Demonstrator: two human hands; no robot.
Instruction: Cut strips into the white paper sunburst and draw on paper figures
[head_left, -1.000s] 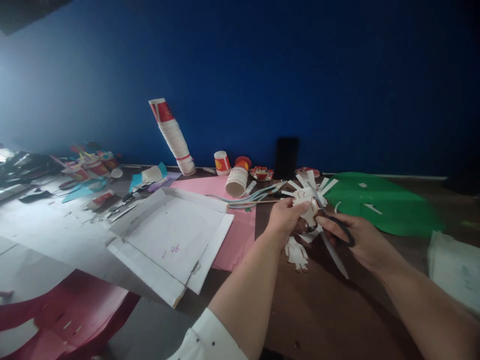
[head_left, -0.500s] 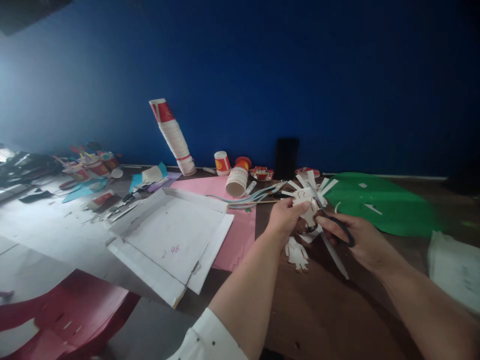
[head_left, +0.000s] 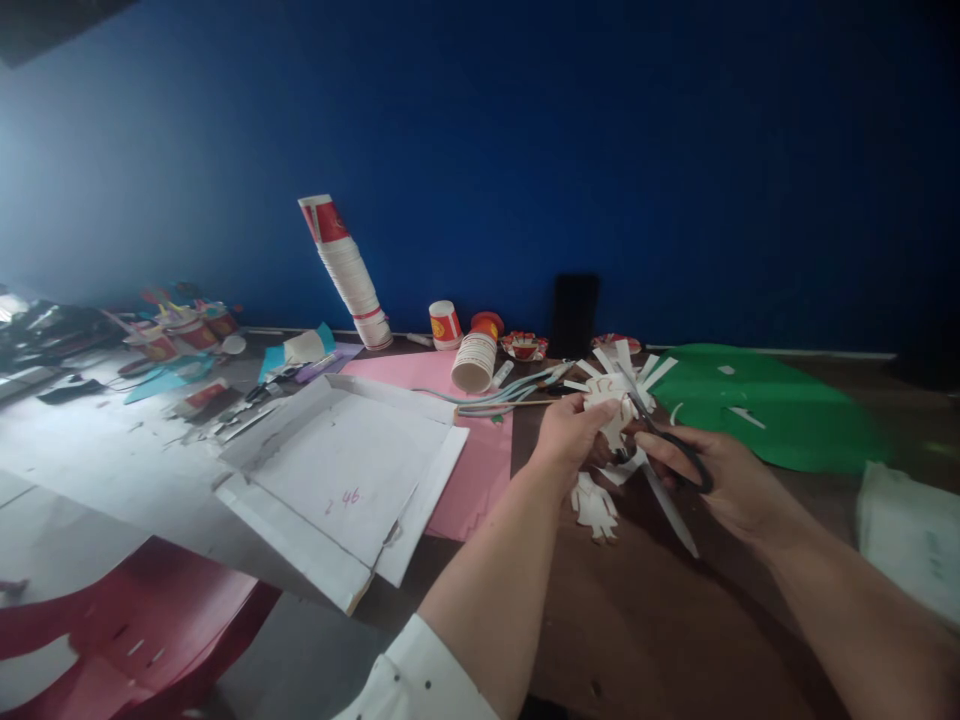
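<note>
My left hand [head_left: 571,428] pinches a white paper cutout [head_left: 616,432] with a curvy outline. In my right hand [head_left: 709,478] is a pair of scissors [head_left: 686,452] with dark handles, its blades against the cutout's right edge. Just behind the cutout, white paper strips [head_left: 656,372] fan out; whether they join it I cannot tell. Another white cutout [head_left: 594,508] lies on the brown table below my left hand. A white paper piece with a long pointed tip [head_left: 675,515] lies beneath the scissors.
A white box lid [head_left: 352,440] rests left of my arm, partly over pink paper [head_left: 487,480]. Behind stand a tall leaning cup stack [head_left: 352,280] and a black phone [head_left: 575,315] against the blue wall. Green paper [head_left: 795,420] lies right; a red chair [head_left: 157,630] is lower left.
The scissors and my right hand have shifted very slightly to the right. My left hand still holds the cutout in nearly the same place.
</note>
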